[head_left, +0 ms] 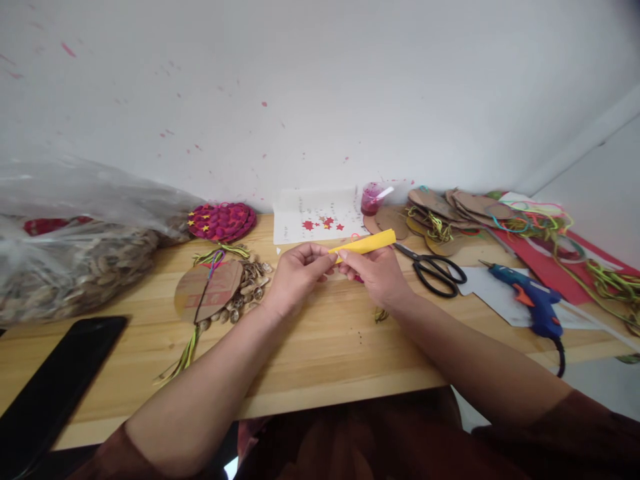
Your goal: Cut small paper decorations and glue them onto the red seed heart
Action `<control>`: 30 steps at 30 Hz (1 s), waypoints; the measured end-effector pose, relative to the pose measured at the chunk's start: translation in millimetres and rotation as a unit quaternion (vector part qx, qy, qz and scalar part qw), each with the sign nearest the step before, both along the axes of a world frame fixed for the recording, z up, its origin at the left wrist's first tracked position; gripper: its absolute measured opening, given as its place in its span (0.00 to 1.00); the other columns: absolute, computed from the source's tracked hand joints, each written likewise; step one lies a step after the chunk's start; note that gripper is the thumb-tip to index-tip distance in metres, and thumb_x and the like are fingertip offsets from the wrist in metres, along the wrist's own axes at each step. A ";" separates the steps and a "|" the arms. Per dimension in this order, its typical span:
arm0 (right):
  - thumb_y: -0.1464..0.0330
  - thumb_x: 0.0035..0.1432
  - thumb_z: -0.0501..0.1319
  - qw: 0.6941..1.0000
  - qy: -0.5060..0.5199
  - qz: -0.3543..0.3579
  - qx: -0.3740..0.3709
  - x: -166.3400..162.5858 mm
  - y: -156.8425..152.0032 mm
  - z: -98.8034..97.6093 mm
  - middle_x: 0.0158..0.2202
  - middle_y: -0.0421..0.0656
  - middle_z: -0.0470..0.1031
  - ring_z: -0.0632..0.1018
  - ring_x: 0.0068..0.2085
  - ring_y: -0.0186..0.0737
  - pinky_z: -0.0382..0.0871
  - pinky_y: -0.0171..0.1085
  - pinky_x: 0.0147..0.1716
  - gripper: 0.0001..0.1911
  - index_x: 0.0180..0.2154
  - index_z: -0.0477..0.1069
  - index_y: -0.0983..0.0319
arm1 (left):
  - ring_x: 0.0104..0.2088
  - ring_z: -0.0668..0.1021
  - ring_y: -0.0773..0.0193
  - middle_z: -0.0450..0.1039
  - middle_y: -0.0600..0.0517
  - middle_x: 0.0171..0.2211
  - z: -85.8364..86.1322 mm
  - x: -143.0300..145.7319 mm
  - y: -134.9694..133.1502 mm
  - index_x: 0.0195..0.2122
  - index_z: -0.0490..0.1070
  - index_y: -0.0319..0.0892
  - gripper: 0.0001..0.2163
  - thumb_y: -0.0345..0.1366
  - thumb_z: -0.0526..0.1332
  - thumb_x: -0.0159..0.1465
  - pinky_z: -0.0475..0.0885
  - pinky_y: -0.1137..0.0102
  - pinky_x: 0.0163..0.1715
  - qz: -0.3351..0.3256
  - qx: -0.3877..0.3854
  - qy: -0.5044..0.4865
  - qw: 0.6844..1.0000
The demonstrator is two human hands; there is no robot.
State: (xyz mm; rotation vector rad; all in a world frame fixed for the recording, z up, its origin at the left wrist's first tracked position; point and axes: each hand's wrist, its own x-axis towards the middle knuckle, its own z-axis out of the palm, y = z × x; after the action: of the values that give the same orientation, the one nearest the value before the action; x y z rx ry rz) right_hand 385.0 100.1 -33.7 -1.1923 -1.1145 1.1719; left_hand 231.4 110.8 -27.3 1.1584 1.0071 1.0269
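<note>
A strip of yellow paper (pixel 373 241), seemingly folded, is held between both hands above the middle of the table. My left hand (pixel 303 270) pinches its left end. My right hand (pixel 375 272) grips it from below with the thumb on top, and the strip's free end points up to the right. Just behind the hands, red and gold stars (pixel 323 224) lie on a white sheet (pixel 287 223). Something dark pink shows partly beneath my right hand; its kind is hidden.
Left are a cardboard disc (pixel 207 290) with cords, shells (pixel 247 290), a pink star-dotted piece (pixel 223 222), a plastic bag (pixel 75 260) and a black phone (pixel 63 380). Right are scissors (pixel 435 272), a blue glue gun (pixel 537 300), cardboard discs (pixel 440 203) and a cup (pixel 371 199).
</note>
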 end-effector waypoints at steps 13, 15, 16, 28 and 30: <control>0.59 0.47 0.70 0.999 0.033 -0.014 0.006 10.6 6.5 -0.9 0.20 0.40 0.75 0.69 0.19 0.30 0.62 0.32 0.19 0.14 0.25 0.74 0.62 | 0.24 0.73 0.69 0.75 0.52 0.24 -3.1 -1.5 4.4 0.29 0.73 0.39 0.15 0.44 0.72 0.51 0.68 0.73 0.28 0.004 0.005 -0.004 1.000; 0.60 0.44 0.72 0.997 0.046 -0.042 0.037 18.5 12.6 3.4 0.21 0.39 0.75 0.71 0.20 0.31 0.63 0.32 0.20 0.14 0.27 0.73 0.61 | 0.23 0.73 0.69 0.75 0.52 0.23 -0.9 -1.3 4.7 0.28 0.72 0.39 0.15 0.44 0.73 0.49 0.67 0.73 0.27 0.016 0.004 -0.018 1.000; 0.60 0.43 0.72 0.996 0.050 -0.061 0.051 24.2 15.6 7.1 0.21 0.38 0.75 0.72 0.21 0.31 0.63 0.32 0.20 0.14 0.28 0.73 0.61 | 0.23 0.73 0.70 0.74 0.52 0.22 0.0 -1.7 5.1 0.28 0.72 0.39 0.16 0.44 0.73 0.49 0.67 0.73 0.27 0.021 0.004 -0.024 0.999; 0.58 0.54 0.61 0.737 -0.665 -0.077 -0.091 157.1 -35.8 14.7 0.28 0.48 0.78 0.77 0.30 0.48 0.64 0.40 0.29 0.13 0.29 0.76 0.61 | 0.24 0.73 0.70 0.74 0.54 0.22 7.0 -7.5 10.0 0.28 0.71 0.40 0.14 0.43 0.72 0.50 0.67 0.74 0.28 0.053 0.037 -0.099 0.993; 0.59 0.54 0.61 0.745 -0.662 -0.053 -0.058 165.2 -43.7 5.9 0.33 0.48 0.80 0.78 0.34 0.48 0.65 0.40 0.32 0.12 0.33 0.76 0.60 | 0.24 0.73 0.71 0.74 0.54 0.22 8.4 -6.6 8.5 0.28 0.71 0.40 0.14 0.43 0.72 0.50 0.67 0.74 0.28 0.051 0.033 -0.109 0.992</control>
State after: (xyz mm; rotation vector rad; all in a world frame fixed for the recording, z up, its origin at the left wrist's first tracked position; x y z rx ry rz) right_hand 550.2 56.5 -27.8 -2.2491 -1.9336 0.0996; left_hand 224.8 119.3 -18.9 1.0304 0.8714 1.2476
